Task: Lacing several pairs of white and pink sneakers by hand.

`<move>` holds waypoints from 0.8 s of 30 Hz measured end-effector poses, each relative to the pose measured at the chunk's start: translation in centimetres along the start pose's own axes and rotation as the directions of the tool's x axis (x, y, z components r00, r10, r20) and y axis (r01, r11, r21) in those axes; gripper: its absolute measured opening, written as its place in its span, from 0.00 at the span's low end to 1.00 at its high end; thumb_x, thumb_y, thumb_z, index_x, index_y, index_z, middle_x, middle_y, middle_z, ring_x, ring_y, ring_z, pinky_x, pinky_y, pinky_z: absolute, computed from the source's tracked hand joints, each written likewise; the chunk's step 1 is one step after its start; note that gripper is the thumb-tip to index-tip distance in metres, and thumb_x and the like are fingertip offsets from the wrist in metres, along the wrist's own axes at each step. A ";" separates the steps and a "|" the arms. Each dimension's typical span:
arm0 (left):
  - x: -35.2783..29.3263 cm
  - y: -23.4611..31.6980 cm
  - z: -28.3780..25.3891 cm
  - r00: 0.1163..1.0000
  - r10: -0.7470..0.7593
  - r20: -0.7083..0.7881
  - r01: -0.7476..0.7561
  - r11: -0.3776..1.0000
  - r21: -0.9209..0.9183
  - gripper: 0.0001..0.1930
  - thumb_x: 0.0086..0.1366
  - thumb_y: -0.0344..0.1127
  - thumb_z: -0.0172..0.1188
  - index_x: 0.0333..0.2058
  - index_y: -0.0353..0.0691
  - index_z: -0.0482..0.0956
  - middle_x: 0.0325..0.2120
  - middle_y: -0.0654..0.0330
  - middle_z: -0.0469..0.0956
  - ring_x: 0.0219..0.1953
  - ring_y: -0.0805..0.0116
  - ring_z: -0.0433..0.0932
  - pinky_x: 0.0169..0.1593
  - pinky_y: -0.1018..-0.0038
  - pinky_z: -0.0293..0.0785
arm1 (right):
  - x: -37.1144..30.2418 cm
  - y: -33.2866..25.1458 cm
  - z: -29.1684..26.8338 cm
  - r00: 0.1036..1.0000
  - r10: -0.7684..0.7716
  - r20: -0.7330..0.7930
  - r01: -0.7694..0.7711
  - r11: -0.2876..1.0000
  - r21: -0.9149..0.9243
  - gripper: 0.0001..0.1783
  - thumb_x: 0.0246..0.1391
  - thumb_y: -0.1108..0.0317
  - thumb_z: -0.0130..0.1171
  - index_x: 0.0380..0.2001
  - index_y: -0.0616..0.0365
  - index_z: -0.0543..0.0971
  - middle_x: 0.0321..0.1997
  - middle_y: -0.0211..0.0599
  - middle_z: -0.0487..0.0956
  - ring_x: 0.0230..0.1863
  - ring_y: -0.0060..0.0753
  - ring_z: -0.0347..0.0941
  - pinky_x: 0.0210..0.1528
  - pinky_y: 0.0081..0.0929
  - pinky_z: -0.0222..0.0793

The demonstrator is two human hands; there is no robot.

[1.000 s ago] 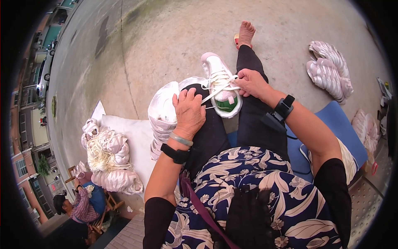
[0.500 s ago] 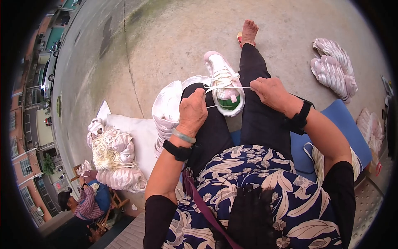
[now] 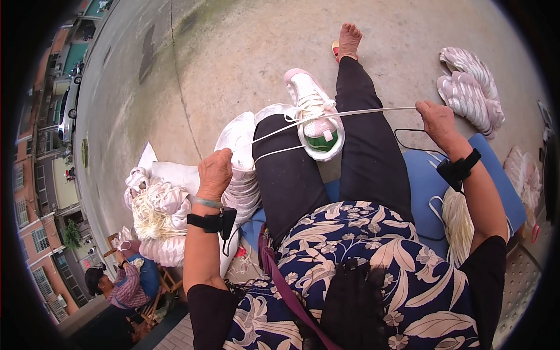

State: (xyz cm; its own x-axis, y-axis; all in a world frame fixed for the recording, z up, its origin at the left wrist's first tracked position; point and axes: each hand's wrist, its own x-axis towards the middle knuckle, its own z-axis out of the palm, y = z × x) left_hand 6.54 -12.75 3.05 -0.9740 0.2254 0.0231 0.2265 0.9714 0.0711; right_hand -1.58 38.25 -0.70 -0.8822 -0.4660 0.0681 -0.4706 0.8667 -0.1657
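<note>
A white and pink shoe is seen between the two legs, in the middle, well apart from both hands. Its white lace is stretched out straight to each side. One part is pinched by the left hand, curled closed; the other is pinched tight by the right hand, also curled.

My lap: navy cloth with pale flowers, a purple strap lying on it.
To my right: a blue pad.
Ahead of me: grey concrete with a long crack, and a red-and-yellow slipper.
Far left: a person in a checked shirt, a parked car, a bush, buildings.
</note>
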 end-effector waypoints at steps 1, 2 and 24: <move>-0.6 -0.5 0.0 0.999 -0.051 0.003 0.050 0.998 0.038 0.04 0.57 0.32 0.49 0.25 0.41 0.70 0.17 0.53 0.71 0.23 0.48 0.72 0.25 0.59 0.67 | -0.2 0.2 0.2 1.000 0.020 0.016 -0.020 1.000 -0.005 0.03 0.47 0.76 0.46 0.27 0.58 0.68 0.26 0.43 0.70 0.28 0.50 0.69 0.28 0.40 0.64; -1.1 -0.9 0.2 0.995 -0.100 -0.027 0.101 0.995 0.006 0.05 0.57 0.33 0.50 0.25 0.41 0.70 0.17 0.52 0.71 0.23 0.46 0.72 0.26 0.56 0.66 | -0.3 0.3 0.3 1.000 0.019 0.016 -0.019 1.000 -0.003 0.03 0.47 0.76 0.46 0.27 0.58 0.68 0.26 0.43 0.70 0.28 0.50 0.69 0.28 0.40 0.64; 6.6 18.7 4.4 0.984 0.080 0.161 0.016 0.852 -0.524 0.11 0.55 0.33 0.54 0.34 0.35 0.66 0.21 0.45 0.74 0.27 0.45 0.75 0.32 0.56 0.70 | 2.5 -9.6 1.0 0.598 0.141 0.789 -0.729 -0.314 0.609 0.04 0.50 0.70 0.52 0.24 0.58 0.71 0.19 0.30 0.74 0.15 0.19 0.69 0.17 0.21 0.70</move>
State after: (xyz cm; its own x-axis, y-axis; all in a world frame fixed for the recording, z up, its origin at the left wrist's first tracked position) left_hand 4.36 7.25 0.11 -0.9411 0.3114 -0.1319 0.1802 0.7919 0.5835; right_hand 0.71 28.55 0.07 -0.5798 -0.2971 -0.7587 0.8015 -0.0408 -0.5966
